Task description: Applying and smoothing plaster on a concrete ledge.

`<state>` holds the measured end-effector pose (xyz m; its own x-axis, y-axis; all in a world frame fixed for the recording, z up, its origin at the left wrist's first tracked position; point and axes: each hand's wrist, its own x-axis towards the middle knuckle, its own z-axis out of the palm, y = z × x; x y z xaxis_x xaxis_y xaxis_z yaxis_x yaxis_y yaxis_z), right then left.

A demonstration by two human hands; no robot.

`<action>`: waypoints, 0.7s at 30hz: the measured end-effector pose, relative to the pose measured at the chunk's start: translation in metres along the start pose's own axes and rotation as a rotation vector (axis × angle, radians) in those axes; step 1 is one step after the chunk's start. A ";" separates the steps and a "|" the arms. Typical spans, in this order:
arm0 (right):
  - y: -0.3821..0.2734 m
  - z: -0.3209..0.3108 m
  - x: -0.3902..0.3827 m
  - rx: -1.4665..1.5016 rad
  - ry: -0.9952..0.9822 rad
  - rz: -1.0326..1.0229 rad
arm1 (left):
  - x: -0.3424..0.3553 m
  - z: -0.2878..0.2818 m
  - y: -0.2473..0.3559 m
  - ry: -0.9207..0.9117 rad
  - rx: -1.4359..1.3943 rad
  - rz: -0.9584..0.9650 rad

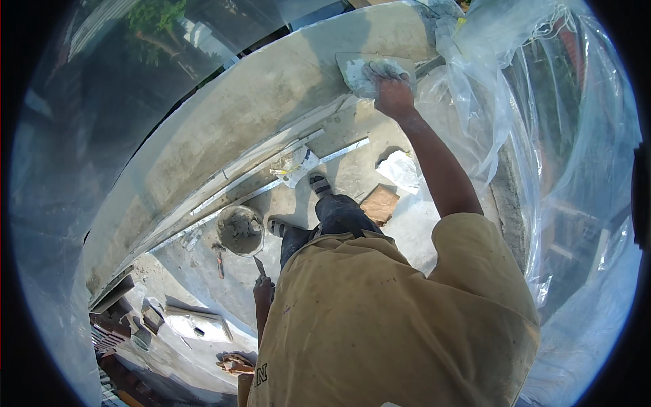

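My right arm reaches up and ahead to the plastered wall [285, 81]. My right hand [395, 95] is closed on a flat, pale plastering float [359, 71], smeared with whitish-grey material, and its face lies against the wall near the top right. Low by my left side, my left hand [264, 290] is closed round a small trowel [260, 269]; its narrow blade points up toward a bucket [262, 239]. Grey mortar [239, 229] fills part of that bucket. A tool with a reddish-orange handle [220, 264] lies on the floor beside it.
Long metal straightedges [271, 184] lie along the wall's foot, with a crumpled white bag [295, 166] on them. A white sheet [399, 171] and brown cardboard [380, 205] lie by my feet. Clear plastic sheeting [569, 169] hangs at right. Boards and debris [196, 322] lie lower left.
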<state>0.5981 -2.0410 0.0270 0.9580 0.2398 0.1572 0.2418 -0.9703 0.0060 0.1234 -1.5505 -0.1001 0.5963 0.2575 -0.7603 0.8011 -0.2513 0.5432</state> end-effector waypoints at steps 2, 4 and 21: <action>0.073 -0.014 0.023 -0.060 -0.174 0.319 | -0.011 0.017 0.104 0.083 -0.264 -0.374; 0.102 -0.019 0.038 -0.008 -0.132 0.438 | -0.010 0.014 0.118 0.095 -0.340 -0.364; -0.183 -0.005 -0.016 0.000 -0.166 0.068 | -0.026 -0.032 0.063 0.167 -0.527 -0.130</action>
<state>0.5381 -1.8672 0.0284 0.9845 0.1753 -0.0080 0.1753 -0.9845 0.0013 0.1601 -1.5431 -0.0342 0.4564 0.4104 -0.7895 0.7602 0.2812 0.5857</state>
